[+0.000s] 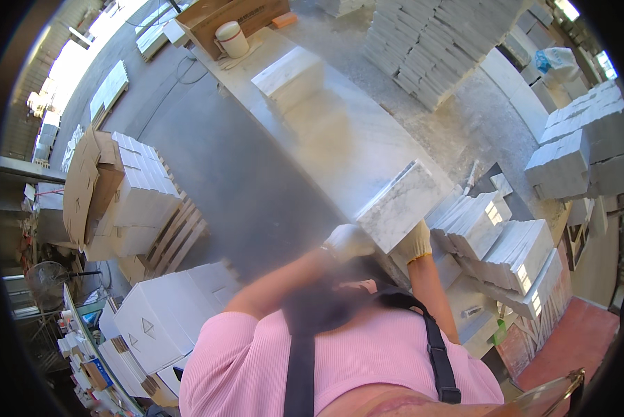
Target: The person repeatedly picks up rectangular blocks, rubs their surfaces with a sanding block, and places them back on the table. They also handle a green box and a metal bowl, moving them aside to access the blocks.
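A white marble tile (403, 208) with grey veins is tilted up at the near end of the marble-topped bench. Another tile edge shows close behind it. My right hand (416, 243), in a cream knit glove with a yellow cuff, grips the tile's near right edge, its fingers partly hidden behind the stone. My left hand (349, 243), in a white glove, is closed and rounded beside the tile's lower left edge. What it holds, if anything, is hidden. Farther along the bench stands a stack of marble tiles (291, 73), partly blurred by a dusty haze.
A white mug (232, 39) and a cardboard box (239, 21) sit at the bench's far end. Tile stacks (510, 257) stand to my right. Left are a tile-laden pallet (176, 240) and white cartons (169, 313). A large stone stack (430, 45) rises beyond the bench.
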Available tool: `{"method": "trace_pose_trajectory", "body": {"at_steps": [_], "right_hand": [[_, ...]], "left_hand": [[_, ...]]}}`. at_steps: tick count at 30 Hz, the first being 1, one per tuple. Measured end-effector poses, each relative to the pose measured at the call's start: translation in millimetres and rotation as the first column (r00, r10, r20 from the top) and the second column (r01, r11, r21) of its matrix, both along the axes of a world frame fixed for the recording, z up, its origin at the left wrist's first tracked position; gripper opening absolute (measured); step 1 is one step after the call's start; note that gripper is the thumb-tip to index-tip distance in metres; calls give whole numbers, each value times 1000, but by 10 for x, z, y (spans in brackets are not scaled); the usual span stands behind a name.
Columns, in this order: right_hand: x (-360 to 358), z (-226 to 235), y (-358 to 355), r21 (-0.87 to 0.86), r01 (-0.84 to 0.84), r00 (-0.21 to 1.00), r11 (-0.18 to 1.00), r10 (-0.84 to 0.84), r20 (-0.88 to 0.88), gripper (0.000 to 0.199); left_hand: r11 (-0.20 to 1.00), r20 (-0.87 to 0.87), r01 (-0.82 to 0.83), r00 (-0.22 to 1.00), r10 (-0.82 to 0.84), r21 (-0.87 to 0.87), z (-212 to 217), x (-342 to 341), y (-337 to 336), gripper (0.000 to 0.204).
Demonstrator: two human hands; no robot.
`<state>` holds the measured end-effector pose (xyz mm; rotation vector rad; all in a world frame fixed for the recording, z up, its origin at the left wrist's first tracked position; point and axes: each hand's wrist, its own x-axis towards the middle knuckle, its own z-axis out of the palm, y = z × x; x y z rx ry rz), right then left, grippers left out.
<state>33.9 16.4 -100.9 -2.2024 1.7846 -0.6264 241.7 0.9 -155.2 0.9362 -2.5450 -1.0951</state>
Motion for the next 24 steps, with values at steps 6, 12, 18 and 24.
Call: {"method": "trace_pose_trajectory", "body": {"at_steps": [6, 12, 18, 24], "right_hand": [[99, 152, 52, 215, 21, 913, 976, 69, -403, 41], [207, -96, -170, 359, 60, 714, 931, -292, 637, 38], [265, -530, -712, 138, 137, 964, 981, -100, -246, 38], [393, -762, -1204, 285, 195, 901, 938, -57, -430, 39]], "left_hand": [[581, -183, -76, 909, 375, 810, -34, 2, 51, 38], [770, 154, -245, 969, 191, 589, 199, 177, -375, 40], [994, 282, -69, 959, 42, 87, 313, 397, -957, 36], [991, 224, -126, 966, 131, -37, 342, 622, -1405, 23]]}}
